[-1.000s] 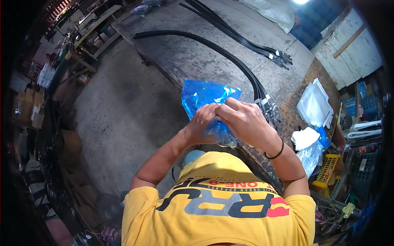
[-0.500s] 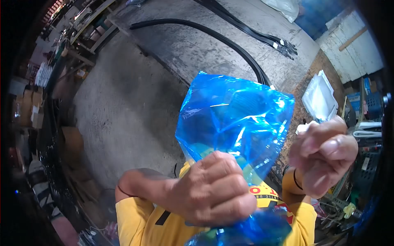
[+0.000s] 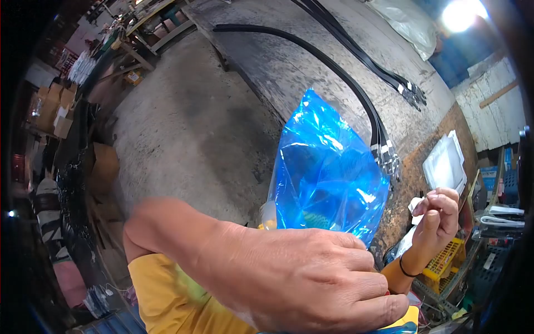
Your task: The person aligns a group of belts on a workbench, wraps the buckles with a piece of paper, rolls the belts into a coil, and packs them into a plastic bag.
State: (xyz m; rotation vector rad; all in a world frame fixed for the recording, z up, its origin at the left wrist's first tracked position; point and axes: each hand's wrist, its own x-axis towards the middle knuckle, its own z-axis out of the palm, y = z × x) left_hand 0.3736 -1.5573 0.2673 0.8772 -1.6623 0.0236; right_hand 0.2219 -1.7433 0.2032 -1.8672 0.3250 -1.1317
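A translucent blue plastic bag (image 3: 328, 167) rises above my left hand (image 3: 317, 278), its wide end puffed out and pointing away from me. My left hand is closed around its lower part, back of the hand toward the camera. More blue film shows below the fingers at the bottom edge. To the right, my right hand (image 3: 439, 222) is raised apart from the bag, its fingers loosely bent and the thumb up. Nothing shows between those fingers. White scraps (image 3: 415, 206) lie just behind it.
Black cables (image 3: 334, 58) with connector ends lie across the grey worktop (image 3: 261, 61). A white plastic packet (image 3: 445, 164) lies at the right. A yellow basket (image 3: 445, 261) and crowded shelves stand beyond my right arm. Cardboard boxes (image 3: 55, 108) are at the left.
My left hand has turned and come closer to the camera with the bag, which has tilted and narrowed. My right hand has moved away, its fingers loosening. The view has shifted.
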